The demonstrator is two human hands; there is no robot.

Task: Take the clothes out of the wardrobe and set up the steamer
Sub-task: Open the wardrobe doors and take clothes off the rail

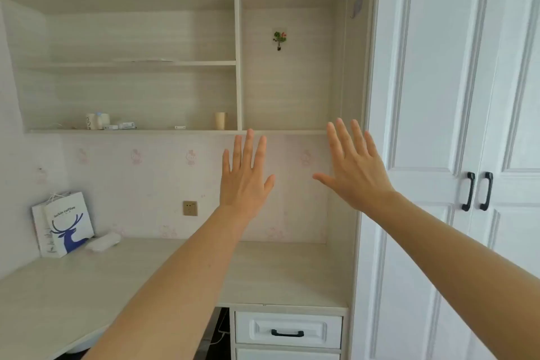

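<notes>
1. Both arms reach forward with the backs of the hands toward the camera; the left hand (245, 177) and the right hand (355, 165) are raised side by side, apart, fingers spread.
2. Neither grip holds anything: each is fully released, palms flat toward the wall.
3. The wardrobe (455, 126) stands at the right, its two white panelled doors closed; no clothes or steamer are visible.
4. Two black handles (477, 191) sit side by side where the doors meet, to the right of the right hand and clear of it.
5. Below the hands lies a pale desk (277, 272), with a white drawer (287, 330) under its right end.
6. At the desk's left rear corner a white paper bag (68, 223) with a blue deer leans against the wall.
7. On the shelf above stands a beige cup (221, 120).
</notes>
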